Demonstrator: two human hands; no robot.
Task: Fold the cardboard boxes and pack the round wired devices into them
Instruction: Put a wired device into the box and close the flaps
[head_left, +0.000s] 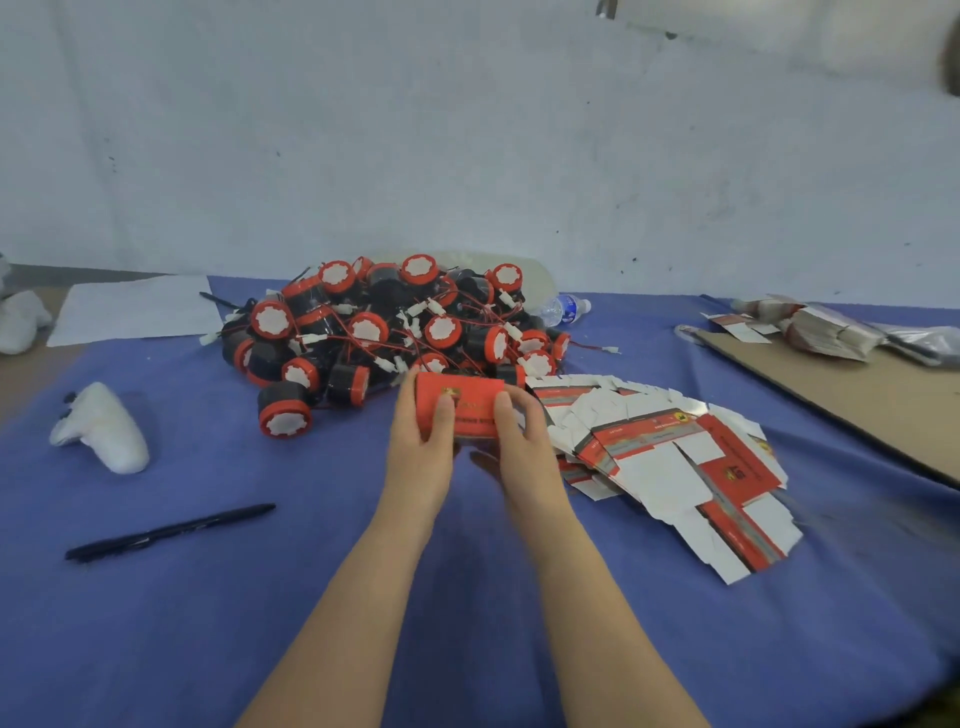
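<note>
A folded red cardboard box (470, 395) is held just above the middle of the tabletop (234, 634), which is covered in blue cloth. The box is gripped at its left end by the left hand (421, 452) and at its right end by the right hand (524, 447). Both thumbs are laid on the upper face and the fingers are curled beneath. Whether the box is filled cannot be told.

A pile of round wired devices (384, 332), black with red caps, is noted directly behind the box, toward the far edge. A fan of flat box blanks (670, 467) is spread just right of the right hand.

A black pen (169, 531) is recorded near the left edge, with a white moulded object (104, 428) beyond it. A white paper sheet (135, 310) lies at the far left corner. A water bottle (563, 307) lies behind the pile. A brown cardboard sheet (857, 395) lies along the right edge, with a bundle of blanks (821, 330) on it.
</note>
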